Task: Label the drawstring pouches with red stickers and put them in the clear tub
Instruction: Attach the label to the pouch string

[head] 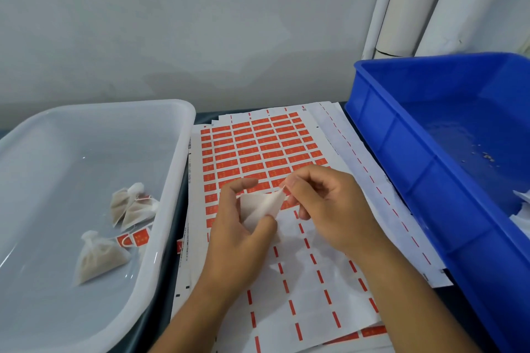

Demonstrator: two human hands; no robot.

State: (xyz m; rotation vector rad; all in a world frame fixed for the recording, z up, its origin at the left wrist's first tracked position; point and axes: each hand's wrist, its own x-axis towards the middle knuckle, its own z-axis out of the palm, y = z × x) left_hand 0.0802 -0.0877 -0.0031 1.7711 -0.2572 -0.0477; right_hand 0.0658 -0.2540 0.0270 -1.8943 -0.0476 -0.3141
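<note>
Over the sticker sheet point(259, 149), near the centre of the view, the left hand point(235, 235) pinched a small white drawstring pouch point(259, 208) between thumb and curled fingers, probably to steady it as a surface for labelling. At about three o'clock from the pouch, the right hand point(327, 203) had its thumb and forefinger closed on the pouch's top corner, perhaps on the string or a sticker; which one was too small to tell. The sheet's near rows were already stripped, so the remaining red stickers lay at twelve o'clock from the hands, within easy reach. The clear tub point(172, 169) stood at nine o'clock, close enough for a short drop, and held three labelled pouches point(134, 206). A blue crate point(401, 152) sat at three o'clock, likely the supply bin.
</note>
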